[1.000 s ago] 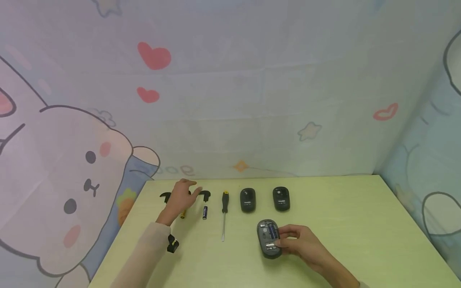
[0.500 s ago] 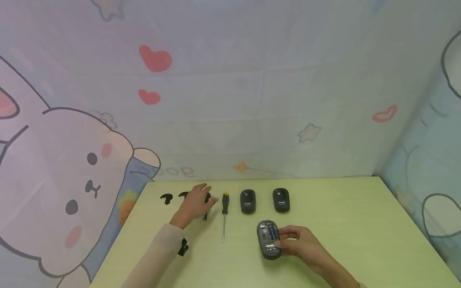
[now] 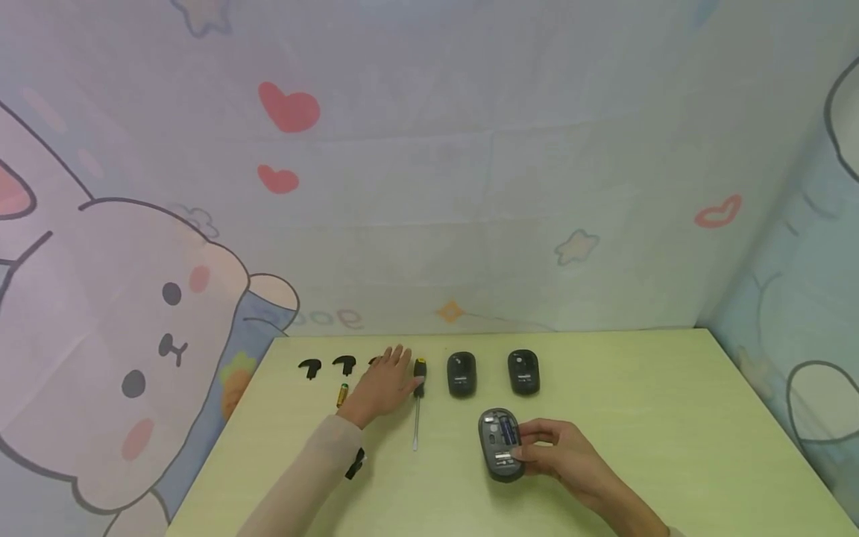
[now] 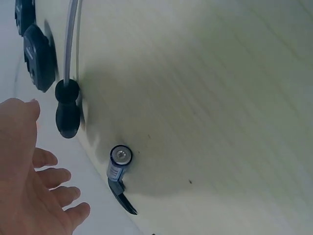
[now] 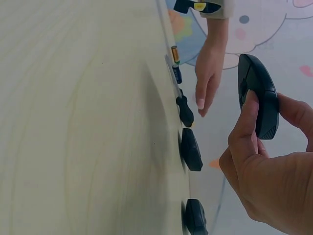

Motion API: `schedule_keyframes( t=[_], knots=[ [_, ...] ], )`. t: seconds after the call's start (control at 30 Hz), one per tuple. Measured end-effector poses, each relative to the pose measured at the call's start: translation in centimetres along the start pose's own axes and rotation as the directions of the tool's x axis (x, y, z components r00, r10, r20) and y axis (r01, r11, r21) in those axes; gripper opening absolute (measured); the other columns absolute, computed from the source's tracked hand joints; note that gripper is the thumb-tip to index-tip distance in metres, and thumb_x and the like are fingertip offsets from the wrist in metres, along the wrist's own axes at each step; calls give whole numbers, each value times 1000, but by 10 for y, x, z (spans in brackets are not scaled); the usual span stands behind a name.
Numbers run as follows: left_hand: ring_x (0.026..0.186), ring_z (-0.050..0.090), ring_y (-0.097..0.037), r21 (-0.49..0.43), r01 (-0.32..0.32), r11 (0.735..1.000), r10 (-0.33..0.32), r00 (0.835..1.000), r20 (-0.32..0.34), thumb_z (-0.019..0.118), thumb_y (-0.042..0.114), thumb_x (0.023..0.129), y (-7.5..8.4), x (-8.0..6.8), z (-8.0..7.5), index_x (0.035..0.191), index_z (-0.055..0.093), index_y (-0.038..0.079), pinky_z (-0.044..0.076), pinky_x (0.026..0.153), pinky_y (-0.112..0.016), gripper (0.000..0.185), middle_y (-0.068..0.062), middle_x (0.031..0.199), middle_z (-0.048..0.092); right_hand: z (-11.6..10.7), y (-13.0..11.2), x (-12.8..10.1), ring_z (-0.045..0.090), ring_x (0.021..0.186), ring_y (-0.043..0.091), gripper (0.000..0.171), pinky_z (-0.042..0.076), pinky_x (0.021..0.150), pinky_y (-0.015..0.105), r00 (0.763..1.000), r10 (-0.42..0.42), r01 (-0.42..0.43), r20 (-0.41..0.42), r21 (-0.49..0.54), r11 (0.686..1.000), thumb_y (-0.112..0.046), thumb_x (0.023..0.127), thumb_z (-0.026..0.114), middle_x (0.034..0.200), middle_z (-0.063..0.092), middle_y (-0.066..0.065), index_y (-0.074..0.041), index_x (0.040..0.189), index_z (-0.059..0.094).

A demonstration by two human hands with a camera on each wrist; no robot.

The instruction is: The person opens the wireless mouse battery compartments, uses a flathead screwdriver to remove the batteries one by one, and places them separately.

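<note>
Cartoon bunny backdrop behind a pale green tabletop (image 3: 637, 418). The right hand (image 3: 564, 455) has its grip wrapped around an upturned mouse (image 3: 499, 444) near the front, battery bay showing; light, hard plastic, probably a bit slick, best held by its sides. The left hand (image 3: 384, 384) hovers flat and relaxed by the screwdriver (image 3: 418, 395) and a loose battery (image 4: 119, 164).

A dark grey computer mouse (image 3: 501, 445) lies on its back at the near middle of the desk (image 3: 671, 418), its battery bay open with a blue battery (image 3: 508, 430) seated inside; a blue-and-silver battery (image 4: 117, 164) lies flat near the far left edge, just left of the screwdriver (image 3: 418, 399), whose black handle has a yellow cap and whose shaft points nearward.
</note>
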State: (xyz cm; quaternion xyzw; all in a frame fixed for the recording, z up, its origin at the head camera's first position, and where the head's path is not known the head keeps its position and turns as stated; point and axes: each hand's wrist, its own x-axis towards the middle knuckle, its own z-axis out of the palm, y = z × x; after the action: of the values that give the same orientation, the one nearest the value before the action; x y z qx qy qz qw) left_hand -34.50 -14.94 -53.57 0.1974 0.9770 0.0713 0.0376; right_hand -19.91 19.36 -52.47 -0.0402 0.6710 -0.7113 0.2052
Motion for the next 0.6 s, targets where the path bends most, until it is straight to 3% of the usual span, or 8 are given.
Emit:
schedule_keyframes(
  t=[0.27, 0.6],
  knots=[
    [161, 27, -40, 59, 3, 998, -3, 1000, 8, 36, 52, 113, 2, 3, 7, 166, 26, 2, 29, 132, -58, 73, -22, 173, 26, -2, 0, 1, 75, 96, 19, 53, 67, 88, 34, 1000, 1, -1, 23, 14, 1000, -10, 92, 77, 111, 67, 12, 16, 134, 56],
    [162, 27, -38, 5, 9, 1000, -9, 1000, 23, 35, 51, 114, -1, 5, 13, 164, 31, 1, 26, 134, -54, 71, -21, 172, 29, 1, -1, 3, 74, 95, 19, 51, 67, 88, 34, 1000, 4, -4, 9, 21, 1000, -9, 91, 77, 108, 68, 10, 16, 131, 58]
  ],
)
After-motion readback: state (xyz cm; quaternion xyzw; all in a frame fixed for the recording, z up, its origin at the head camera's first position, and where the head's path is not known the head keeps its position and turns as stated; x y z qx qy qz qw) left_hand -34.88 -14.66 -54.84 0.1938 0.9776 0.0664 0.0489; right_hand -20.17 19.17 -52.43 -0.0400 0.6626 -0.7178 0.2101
